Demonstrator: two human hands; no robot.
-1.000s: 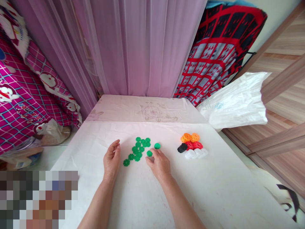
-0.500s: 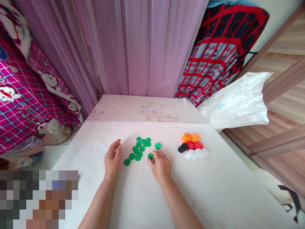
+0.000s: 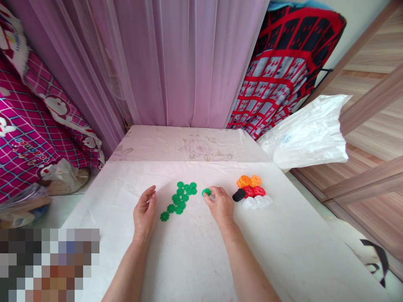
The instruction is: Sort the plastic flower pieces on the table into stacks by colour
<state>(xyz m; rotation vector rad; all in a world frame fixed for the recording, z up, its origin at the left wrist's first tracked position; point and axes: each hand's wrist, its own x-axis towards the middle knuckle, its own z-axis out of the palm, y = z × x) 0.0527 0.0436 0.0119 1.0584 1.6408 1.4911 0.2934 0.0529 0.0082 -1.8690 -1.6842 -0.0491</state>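
My right hand (image 3: 220, 204) pinches a small green crochet flower (image 3: 206, 192) between thumb and fingertips, on or just above the white table. Whether more than one flower is in that pinch I cannot tell. To its left lies a loose cluster of several green crochet flowers (image 3: 179, 198), some overlapping, trailing down toward the near left. Beside this cluster on the left, my left hand (image 3: 145, 212) rests on its edge, open and holding nothing, its fingers slightly curled.
Right of my right hand sit small crochet pieces: orange (image 3: 248, 181), red (image 3: 255, 191), black (image 3: 239, 195) and white (image 3: 257, 202). A white plastic bag (image 3: 305, 134) hangs by the right edge of the table (image 3: 195, 256). Purple curtains (image 3: 182, 63) stand behind.
My right hand has moved up and slightly right, from beside the cluster to where a single green flower lay apart. The left hand has barely moved; the view has shifted a little.
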